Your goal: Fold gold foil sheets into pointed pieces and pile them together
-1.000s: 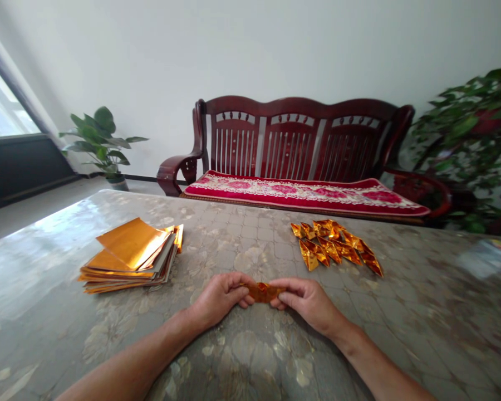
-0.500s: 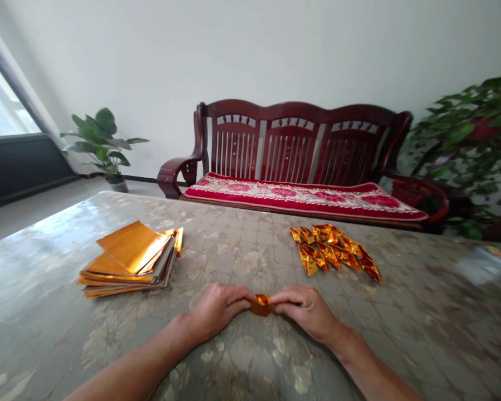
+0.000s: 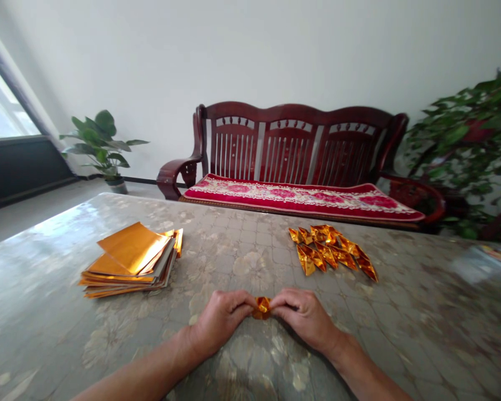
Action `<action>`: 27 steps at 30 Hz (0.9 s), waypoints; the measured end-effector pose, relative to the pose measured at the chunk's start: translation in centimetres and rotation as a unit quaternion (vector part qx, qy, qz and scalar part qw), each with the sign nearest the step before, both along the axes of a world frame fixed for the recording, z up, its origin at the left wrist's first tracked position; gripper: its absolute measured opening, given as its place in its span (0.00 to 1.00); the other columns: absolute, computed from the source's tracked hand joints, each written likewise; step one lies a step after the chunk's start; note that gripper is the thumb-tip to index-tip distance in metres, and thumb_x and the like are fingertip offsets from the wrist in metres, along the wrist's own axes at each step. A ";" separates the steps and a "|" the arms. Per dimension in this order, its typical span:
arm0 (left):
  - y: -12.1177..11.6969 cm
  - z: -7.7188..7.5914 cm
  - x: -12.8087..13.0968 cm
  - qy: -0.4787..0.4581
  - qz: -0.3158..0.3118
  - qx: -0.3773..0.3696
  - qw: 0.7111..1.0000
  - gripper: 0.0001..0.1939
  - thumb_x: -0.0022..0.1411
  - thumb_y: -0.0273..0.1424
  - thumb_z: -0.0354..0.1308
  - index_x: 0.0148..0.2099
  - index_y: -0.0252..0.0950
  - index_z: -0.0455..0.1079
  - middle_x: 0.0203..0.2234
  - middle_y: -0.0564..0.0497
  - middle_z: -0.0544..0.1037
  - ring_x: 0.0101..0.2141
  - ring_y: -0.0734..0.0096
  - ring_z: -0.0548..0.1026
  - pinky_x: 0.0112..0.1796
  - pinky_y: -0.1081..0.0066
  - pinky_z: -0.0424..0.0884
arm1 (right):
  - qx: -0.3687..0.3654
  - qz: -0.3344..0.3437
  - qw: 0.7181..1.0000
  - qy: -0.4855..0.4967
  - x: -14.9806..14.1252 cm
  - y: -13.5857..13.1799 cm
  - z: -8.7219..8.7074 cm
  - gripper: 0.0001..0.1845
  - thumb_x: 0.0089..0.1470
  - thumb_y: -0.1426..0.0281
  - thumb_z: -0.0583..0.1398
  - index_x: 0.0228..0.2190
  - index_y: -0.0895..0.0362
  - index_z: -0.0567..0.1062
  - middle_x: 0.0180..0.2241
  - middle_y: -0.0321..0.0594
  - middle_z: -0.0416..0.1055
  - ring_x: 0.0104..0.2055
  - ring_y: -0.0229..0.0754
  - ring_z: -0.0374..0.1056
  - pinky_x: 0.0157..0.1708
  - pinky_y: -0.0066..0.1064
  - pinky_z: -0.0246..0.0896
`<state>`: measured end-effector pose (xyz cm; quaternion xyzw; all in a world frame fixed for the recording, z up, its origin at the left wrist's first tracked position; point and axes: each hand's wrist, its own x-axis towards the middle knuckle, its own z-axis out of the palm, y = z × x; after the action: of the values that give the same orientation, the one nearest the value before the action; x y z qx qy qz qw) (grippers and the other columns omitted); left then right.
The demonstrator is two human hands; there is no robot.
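Observation:
Between my two hands is a small folded gold foil paper piece, its middle opened up into a hollow. My left hand pinches its left end between thumb and fingers. At the other end, my right hand grips it in the same way; the tips of the piece are hidden by my fingers. Beyond my right hand lies a group of folded gold foil ingots. To the left rests a stack of flat gold foil sheets, its edges uneven.
Everything lies on a patterned grey table. A clear plastic packet is at its right. Behind the table stand a dark red wooden bench with a red floral cushion, a potted plant and a leafy plant.
My hands have come closer together and slightly nearer to me. The foil piece has gone from long and flat to shorter, with its middle opened out. The stack and the ingots stay put.

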<state>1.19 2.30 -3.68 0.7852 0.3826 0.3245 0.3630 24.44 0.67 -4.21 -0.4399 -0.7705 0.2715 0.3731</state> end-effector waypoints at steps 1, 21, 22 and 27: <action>-0.2 0.0 0.1 -0.005 0.008 0.005 1.000 0.07 0.63 0.26 0.60 0.37 0.40 0.79 0.30 0.58 0.84 0.30 0.77 0.80 0.33 0.83 0.69 | -0.003 -0.002 1.000 0.004 -0.1 -0.1 0.0 0.07 0.55 0.75 0.64 0.30 0.51 0.82 0.28 0.33 0.78 0.32 0.37 0.74 0.34 0.25 0.64; -0.5 0.2 0.4 -0.044 0.034 0.032 0.998 0.06 0.60 0.24 0.63 0.34 0.39 0.80 0.30 0.56 0.84 0.31 0.73 0.81 0.34 0.80 0.72 | 0.056 -0.010 0.995 0.077 -1.8 -1.1 0.7 0.07 0.54 0.77 0.64 0.29 0.54 0.79 0.31 0.36 0.79 0.33 0.37 0.75 0.36 0.25 0.67; -0.4 0.2 0.4 -0.051 0.031 0.036 0.998 0.05 0.60 0.24 0.64 0.34 0.39 0.80 0.31 0.55 0.84 0.32 0.72 0.81 0.35 0.80 0.72 | 0.060 -0.011 0.995 0.076 -1.8 -1.2 0.7 0.07 0.54 0.77 0.64 0.29 0.54 0.79 0.31 0.36 0.78 0.33 0.37 0.75 0.36 0.25 0.67; -0.2 -0.1 0.5 -0.054 0.016 0.068 0.996 0.05 0.61 0.26 0.63 0.33 0.38 0.79 0.30 0.53 0.83 0.31 0.73 0.81 0.35 0.78 0.72 | 0.074 -0.009 0.995 0.070 -2.0 -1.4 0.8 0.07 0.55 0.77 0.63 0.30 0.54 0.78 0.32 0.37 0.78 0.34 0.37 0.74 0.36 0.25 0.67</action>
<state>1.70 2.07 -3.77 0.7832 0.3523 0.3972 0.3236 22.47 -0.70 -3.37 -0.3976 -0.7564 0.2404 0.4604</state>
